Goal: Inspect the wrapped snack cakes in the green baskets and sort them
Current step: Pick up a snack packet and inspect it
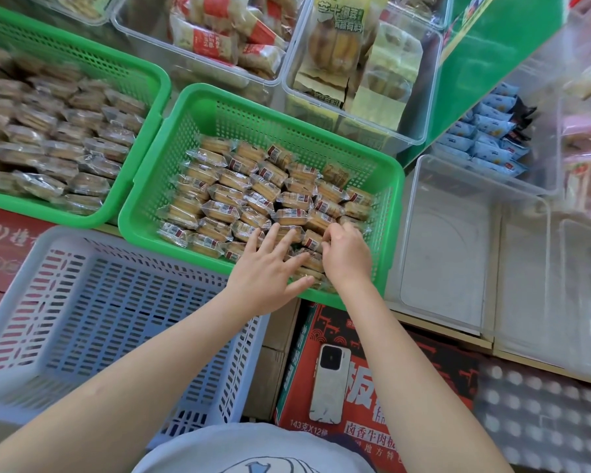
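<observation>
Two green baskets hold wrapped snack cakes. The nearer green basket sits in the middle, packed with rows of clear-wrapped golden cakes. A second green basket at the left holds browner wrapped cakes, blurred. My left hand lies flat with spread fingers on the cakes at the near edge of the middle basket. My right hand is beside it, its fingers curled into the cakes at the near right corner and pinching a wrapped cake.
An empty pale blue basket stands at the near left. A white phone lies on a red carton below. Clear bins: an empty one at the right, others behind with packaged pastries and blue packets.
</observation>
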### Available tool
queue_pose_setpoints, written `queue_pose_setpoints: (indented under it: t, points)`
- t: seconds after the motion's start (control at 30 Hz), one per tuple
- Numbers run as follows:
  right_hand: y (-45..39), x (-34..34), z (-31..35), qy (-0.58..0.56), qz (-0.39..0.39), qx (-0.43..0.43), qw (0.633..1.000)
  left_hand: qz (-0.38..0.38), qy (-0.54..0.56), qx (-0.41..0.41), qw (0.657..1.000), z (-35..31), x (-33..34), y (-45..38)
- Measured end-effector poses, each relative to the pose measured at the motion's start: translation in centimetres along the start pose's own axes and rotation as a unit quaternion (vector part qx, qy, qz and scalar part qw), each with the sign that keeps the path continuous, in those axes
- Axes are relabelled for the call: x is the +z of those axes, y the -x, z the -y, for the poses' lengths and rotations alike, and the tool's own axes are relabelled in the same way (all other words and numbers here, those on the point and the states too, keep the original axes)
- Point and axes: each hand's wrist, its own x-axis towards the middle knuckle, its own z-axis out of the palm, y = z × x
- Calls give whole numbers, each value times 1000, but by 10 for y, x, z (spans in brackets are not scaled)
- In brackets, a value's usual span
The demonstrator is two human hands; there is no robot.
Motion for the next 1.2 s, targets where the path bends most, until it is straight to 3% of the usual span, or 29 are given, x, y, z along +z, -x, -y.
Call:
queue_pose_setpoints:
  t: [0.1, 0.3, 0.53, 0.63, 0.7, 0.73, 0.83, 0.87, 0.93, 1.03, 1.13, 1.2]
  points:
    - [2, 2, 0, 12, -11, -28, 999, 1, 4, -3, 1000, -1, 0, 0]
    - [14, -15, -2, -88, -20, -55, 994, 8, 4, -4, 1000, -1, -2, 0]
    - [29, -54, -11, -226, -189, -13, 955, -2, 18, -5, 1000, 1, -1, 1]
    - [37, -76, -16, -333, -200, 48, 920, -37, 174, -24, 984, -2, -12, 8]
    - [46, -87, -18, -415, -179, 83, 888, -81, 388, -65, 916, -10, -29, 19]
    - [53, -93, -16, -453, -156, 97, 872, -83, 508, -87, 853, -16, -40, 26]
    - [80, -101, -6, -537, -61, 127, 832, -41, 789, -81, 607, -32, -68, 49]
    - [90, -101, -3, -537, -38, 127, 833, -39, 824, -68, 561, -35, -73, 57]
    - [110, -100, 2, -536, 0, 124, 835, -47, 843, -49, 533, -38, -77, 72]
    - [136, -101, 4, -571, 35, 123, 811, -32, 848, -38, 528, -40, -75, 94]
    - [162, -102, 8, -561, 49, 71, 823, 1, 844, -18, 536, -47, -72, 115]
    - [174, -106, 12, -574, 24, 62, 816, 15, 852, -4, 524, -54, -72, 128]
